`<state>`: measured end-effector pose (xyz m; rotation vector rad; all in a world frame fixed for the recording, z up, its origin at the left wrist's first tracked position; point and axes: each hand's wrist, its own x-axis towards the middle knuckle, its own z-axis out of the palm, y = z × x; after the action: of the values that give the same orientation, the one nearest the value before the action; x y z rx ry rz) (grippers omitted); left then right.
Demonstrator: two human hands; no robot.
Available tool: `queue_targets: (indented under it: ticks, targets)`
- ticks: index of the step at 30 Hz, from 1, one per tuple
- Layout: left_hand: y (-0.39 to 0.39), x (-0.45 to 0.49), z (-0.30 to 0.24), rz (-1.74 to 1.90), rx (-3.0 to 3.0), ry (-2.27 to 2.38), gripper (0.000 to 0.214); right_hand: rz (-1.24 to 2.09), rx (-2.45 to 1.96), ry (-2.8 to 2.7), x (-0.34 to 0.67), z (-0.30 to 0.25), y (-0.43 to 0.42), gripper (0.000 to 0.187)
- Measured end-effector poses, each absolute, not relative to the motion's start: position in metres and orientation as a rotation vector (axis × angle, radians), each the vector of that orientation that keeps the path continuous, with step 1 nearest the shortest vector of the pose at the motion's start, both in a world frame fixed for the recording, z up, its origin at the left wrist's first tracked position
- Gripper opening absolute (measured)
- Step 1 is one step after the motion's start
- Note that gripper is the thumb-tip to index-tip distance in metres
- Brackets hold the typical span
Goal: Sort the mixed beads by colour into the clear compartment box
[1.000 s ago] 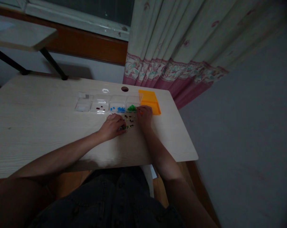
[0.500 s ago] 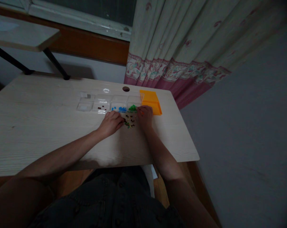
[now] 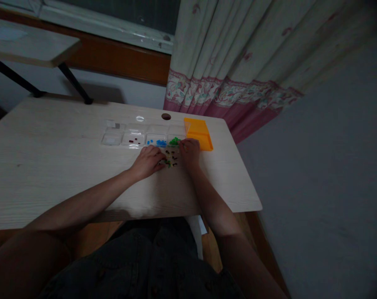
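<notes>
A small heap of tiny dark, green and orange pieces (image 3: 171, 158) lies on the pale wooden desk (image 3: 66, 166). My left hand (image 3: 148, 161) rests at the heap's left edge, fingers curled and pinched over some pieces. My right hand (image 3: 190, 151) sits at the heap's right edge, fingers curled, fingertips near the green pieces. Behind the heap runs a row of clear compartment trays (image 3: 135, 136), holding dark pieces (image 3: 132, 141), blue pieces (image 3: 157, 142) and green pieces (image 3: 174, 141).
An orange tray (image 3: 197, 132) stands just right of the clear trays. A round cable hole (image 3: 166, 116) is at the desk's back edge. A curtain (image 3: 232, 62) hangs behind; the desk's right edge (image 3: 247, 178) drops to the floor. A second table (image 3: 29, 45) stands back left.
My left hand has slid slightly right, back toward the heap. The right hand has stayed near the green compartment. The view has barely shifted.
</notes>
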<state>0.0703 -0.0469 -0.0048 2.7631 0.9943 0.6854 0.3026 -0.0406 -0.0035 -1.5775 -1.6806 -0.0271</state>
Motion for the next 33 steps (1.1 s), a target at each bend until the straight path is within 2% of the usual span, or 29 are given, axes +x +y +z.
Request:
queue_targets:
  ticks: [10,24,33]
  targets:
    - [-0.047,0.077,-0.008,0.674,2.772,1.005,0.02,-0.017,-1.58,-1.682,0.302,-0.004,-0.041,0.031]
    - [-0.048,0.078,-0.005,0.7,2.726,1.0,0.021,-0.014,-1.575,-1.701,0.3,-0.002,-0.042,0.032]
    - [-0.04,0.068,0.001,1.029,2.463,1.083,0.025,0.008,-1.515,-1.757,0.298,0.0,-0.045,0.025]
